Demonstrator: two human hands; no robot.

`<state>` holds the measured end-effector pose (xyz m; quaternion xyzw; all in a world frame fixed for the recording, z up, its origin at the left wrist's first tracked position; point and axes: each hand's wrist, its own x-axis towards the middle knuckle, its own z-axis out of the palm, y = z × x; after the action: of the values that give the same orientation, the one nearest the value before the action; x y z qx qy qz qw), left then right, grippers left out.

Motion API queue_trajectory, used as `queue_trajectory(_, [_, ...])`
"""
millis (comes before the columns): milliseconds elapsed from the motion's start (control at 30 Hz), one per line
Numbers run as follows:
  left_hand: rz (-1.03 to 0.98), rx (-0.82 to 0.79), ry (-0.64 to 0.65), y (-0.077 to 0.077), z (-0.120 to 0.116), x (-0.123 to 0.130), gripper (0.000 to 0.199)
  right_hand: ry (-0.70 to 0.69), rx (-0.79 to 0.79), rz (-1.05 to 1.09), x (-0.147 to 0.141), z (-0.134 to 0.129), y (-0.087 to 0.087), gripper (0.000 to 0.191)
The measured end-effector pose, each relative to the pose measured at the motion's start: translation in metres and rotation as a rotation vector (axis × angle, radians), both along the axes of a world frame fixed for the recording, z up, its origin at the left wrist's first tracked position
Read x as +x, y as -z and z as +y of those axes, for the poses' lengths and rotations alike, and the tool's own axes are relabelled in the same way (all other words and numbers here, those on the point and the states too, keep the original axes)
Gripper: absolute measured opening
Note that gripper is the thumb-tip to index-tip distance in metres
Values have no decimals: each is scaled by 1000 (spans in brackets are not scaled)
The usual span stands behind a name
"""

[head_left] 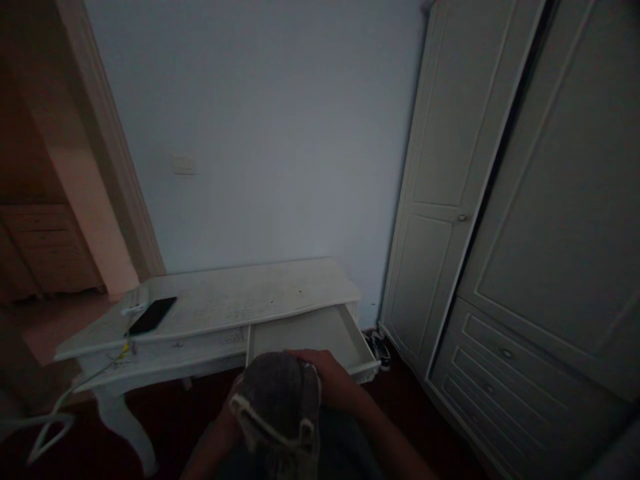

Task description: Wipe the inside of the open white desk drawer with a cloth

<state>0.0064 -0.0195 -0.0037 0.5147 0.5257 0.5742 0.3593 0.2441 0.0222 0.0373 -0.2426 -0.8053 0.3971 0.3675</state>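
In the head view, both hands hold a dark grey-brown cloth item (280, 380) with a pale, fluffy-looking trim; its exact kind I cannot make out in the dim light. My right hand (327, 377) grips its upper right side, fingers bent over the edge. At its left side is my left hand (234, 413), closed against it and partly hidden behind the cloth. Just beyond the item, a white drawer (325, 333) is pulled out from a white table (250, 287).
A dark phone (153, 315) lies on the table's left end, beside a white object (137, 300) and a cable (95, 370) that hangs off the edge. Dark shoes (381, 350) stand on the floor by the table's right end. A wardrobe (440, 200) fills the right side.
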Motion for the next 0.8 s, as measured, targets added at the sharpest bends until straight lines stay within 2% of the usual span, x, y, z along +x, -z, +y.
queue_trajectory(133, [173,150,109,-17,-4,-19,33,98,97,26,19,1,-9,43])
queue_trajectory(200, [242,279,55,-26,-8,-29,34,181,148,64,29,3,-16,40])
queue_trajectory(267, [227,348,-3,-33,-14,-35,34,257,200,95,35,3,-23,39])
queue_trajectory(367, [118,280,68,-36,-20,-36,40,323,261,74,38,4,-31,38])
queue_trajectory(467, [108,194,146,-32,-20,-33,45,386,263,49,37,6,-33,38])
queue_trajectory(533, [130,170,168,-30,-19,-33,43,404,212,85,36,9,-32,37])
queue_trajectory(600, [91,134,243,-32,-21,-34,34,343,96,153,36,14,-31,32])
queue_trajectory(700, [3,45,447,-45,-29,-41,25,206,-179,249,38,21,-29,26])
queue_trajectory(800, [72,-52,659,-57,-41,-50,38,138,-404,308,39,26,-29,27])
